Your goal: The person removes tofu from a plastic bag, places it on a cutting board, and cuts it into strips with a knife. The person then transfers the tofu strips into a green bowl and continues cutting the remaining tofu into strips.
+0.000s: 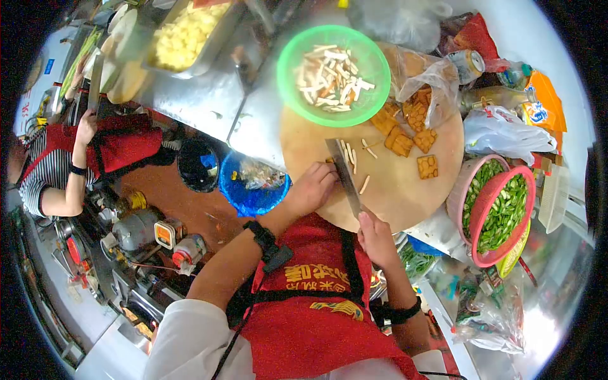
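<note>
My right hand [377, 239] is wrapped round the handle of a cleaver [345, 177], its blade standing edge-down on a round wooden cutting board [405, 196]. Left of the blade, my left hand [313, 185] has curled fingers pressed on a small piece of brown dried tofu [330, 161], mostly hidden under the fingertips. Pale cut strips [351, 155] lie just right of the blade. Farther right on the board are several browned, scored tofu squares [399, 140]. A green plastic basin [286, 76] with many cut strips rests over the board's far edge.
Right of the board, a pink basket [531, 215] holds sliced green peppers. Plastic bags [506, 133] and a can [467, 66] crowd the back right. A tray of diced potato [190, 38] stands far left. A co-worker [63, 164] holds another knife. Below sits a blue-lined bin [253, 206].
</note>
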Motion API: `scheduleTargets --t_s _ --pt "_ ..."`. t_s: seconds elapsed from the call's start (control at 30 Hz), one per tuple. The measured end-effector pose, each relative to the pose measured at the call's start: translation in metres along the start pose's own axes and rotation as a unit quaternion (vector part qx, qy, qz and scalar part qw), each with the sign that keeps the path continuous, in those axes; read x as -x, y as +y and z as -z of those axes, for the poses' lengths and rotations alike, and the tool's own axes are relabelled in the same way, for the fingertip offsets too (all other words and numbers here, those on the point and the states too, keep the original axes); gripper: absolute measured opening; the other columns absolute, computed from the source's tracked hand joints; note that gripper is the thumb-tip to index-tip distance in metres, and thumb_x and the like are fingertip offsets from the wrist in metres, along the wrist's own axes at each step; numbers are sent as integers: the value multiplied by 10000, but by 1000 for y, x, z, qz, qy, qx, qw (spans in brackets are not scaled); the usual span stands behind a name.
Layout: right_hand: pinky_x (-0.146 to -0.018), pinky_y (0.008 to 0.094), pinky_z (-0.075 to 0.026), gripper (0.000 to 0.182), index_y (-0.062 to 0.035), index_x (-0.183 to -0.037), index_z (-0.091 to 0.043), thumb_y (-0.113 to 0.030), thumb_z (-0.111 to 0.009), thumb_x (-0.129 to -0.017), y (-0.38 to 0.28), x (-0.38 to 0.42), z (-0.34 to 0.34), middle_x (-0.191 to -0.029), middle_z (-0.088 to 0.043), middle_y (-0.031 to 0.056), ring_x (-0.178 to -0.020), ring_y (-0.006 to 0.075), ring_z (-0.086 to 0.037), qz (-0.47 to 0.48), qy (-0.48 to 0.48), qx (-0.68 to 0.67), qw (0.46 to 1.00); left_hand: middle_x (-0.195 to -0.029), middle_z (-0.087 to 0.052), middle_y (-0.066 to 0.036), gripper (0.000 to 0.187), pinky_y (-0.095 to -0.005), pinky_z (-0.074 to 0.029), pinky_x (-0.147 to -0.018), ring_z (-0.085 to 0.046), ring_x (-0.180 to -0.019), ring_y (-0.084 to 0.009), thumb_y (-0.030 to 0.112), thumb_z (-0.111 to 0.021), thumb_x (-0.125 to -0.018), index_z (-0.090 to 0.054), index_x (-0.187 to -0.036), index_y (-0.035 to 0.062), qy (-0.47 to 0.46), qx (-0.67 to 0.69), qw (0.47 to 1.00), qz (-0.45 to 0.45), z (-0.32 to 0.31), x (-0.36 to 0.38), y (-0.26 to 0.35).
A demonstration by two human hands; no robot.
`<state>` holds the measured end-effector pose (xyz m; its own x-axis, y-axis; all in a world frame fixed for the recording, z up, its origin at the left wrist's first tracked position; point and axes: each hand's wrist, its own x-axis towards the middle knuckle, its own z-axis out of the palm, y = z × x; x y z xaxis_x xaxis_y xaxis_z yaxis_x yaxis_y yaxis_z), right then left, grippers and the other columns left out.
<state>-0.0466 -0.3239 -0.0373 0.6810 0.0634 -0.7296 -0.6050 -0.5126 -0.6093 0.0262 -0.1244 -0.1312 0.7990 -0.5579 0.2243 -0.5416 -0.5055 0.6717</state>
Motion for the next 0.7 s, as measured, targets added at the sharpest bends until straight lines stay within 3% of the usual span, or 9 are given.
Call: scheduleTargets --t_s 0.03,0.07,0.13,0.23,0.37,0.47,0.57,0.63,0.7 --pt "-503 283 -409 454 -36 -1281 -520 -356 -388 -988 -2 3 6 -601 -513 21 -536 107 -486 -13 -7 -35 999 -1066 -517 -203 273 -411 -435 -902 -491 -1001 -379 69 -564 -742 -535 -999 -18 -19 30 999 27 -1 1 0" --pt "-503 283 -409 454 -36 -1281 -520 -356 -388 -988 -6 10 11 -601 -513 21 -536 107 -486 -12 -5 -34 999 -1066 -517 -203 273 -411 -435 -902 -491 -1001 -379 69 -564 -742 -535 -999 -18 -17 31 999 26 -2 2 1" --pt "-801 493 -478 451 -107 -1355 -462 -326 -366 -973 -9 30 17 -971 -647 269 -900 458 -616 -66 -43 -22 997 -957 -533 -159 211 -398 -462 -799 -516 -897 -340 40 -629 -728 -532 -909 -7 55 8 998 29 -5 5 5" --pt "-859 488 -465 456 -113 -1352 -468 -342 -363 -971 5 41 8 -1011 -629 290 -945 469 -598 2 -14 57 998 -954 -523 -171 218 -415 -452 -789 -511 -886 -348 37 -630 -729 -524 -915 -6 65 -18 995 70 -10 6 8" --pt "-913 487 -442 446 -118 -1337 -487 -343 -376 -968 -7 30 -2 -1031 -613 307 -982 481 -580 -42 -13 65 997 -960 -517 -177 230 -433 -442 -784 -505 -881 -358 27 -629 -727 -521 -926 -7 83 18 991 99 -12 2 11" --pt "-882 480 -454 456 -116 -1341 -481 -352 -375 -966 3 7 -12 -1009 -616 306 -970 468 -590 47 25 28 998 -961 -515 -172 250 -436 -438 -787 -504 -890 -362 26 -637 -715 -523 -937 -2 82 9 992 93 -10 5 12" --pt "-846 456 -471 457 -95 -1339 -480 -339 -383 -965 -8 2 -2 -986 -624 299 -953 439 -609 -18 -14 38 999 -1039 -518 -229 262 -428 -427 -905 -487 -1023 -405 108 -547 -788 -516 -1009 -31 7 -10 995 101 -15 10 7" --pt "-505 309 -414 432 -38 -1296 -507 -306 -374 -984 -6 13 5 -563 -510 48 -489 136 -487 -11 7 -26 1000 -1046 -514 -226 260 -433 -433 -896 -495 -1010 -404 110 -553 -786 -514 -1002 -30 45 -6 995 90 -16 10 7" --pt "-506 306 -413 432 -42 -1296 -509 -308 -375 -983 5 28 8 -567 -509 42 -496 138 -489 30 14 -5 999 -1014 -531 -198 239 -429 -444 -858 -512 -972 -380 69 -597 -751 -527 -963 -15 68 -10 994 88 -16 10 6"
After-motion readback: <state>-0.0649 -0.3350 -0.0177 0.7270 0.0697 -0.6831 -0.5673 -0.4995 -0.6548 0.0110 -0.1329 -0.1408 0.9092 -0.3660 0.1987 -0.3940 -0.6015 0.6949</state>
